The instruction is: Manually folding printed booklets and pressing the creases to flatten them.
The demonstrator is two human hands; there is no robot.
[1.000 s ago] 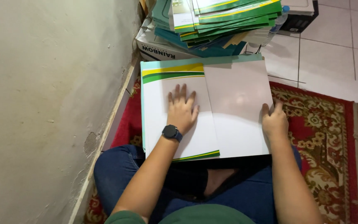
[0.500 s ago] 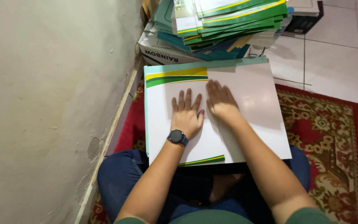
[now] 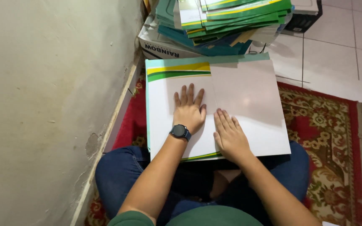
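A large white folded sheet (image 3: 248, 96) with green and yellow stripes along its top left lies open on my lap, on top of a few similar sheets. My left hand (image 3: 188, 109), with a dark watch on the wrist, presses flat on the left half, fingers spread. My right hand (image 3: 230, 136) lies flat beside it, just right of the centre fold, near the sheet's lower edge. Neither hand grips anything.
A tall, untidy stack of green and teal folders (image 3: 227, 21) rests on a cardboard box (image 3: 164, 48) straight ahead. A plaster wall (image 3: 42, 104) runs along the left. A red patterned rug (image 3: 327, 138) lies under me, with white floor tiles (image 3: 336, 54) beyond it.
My right hand went from the sheet's right edge to the centre fold, then slid down along the fold toward me. My left hand stayed pressed on the left half.
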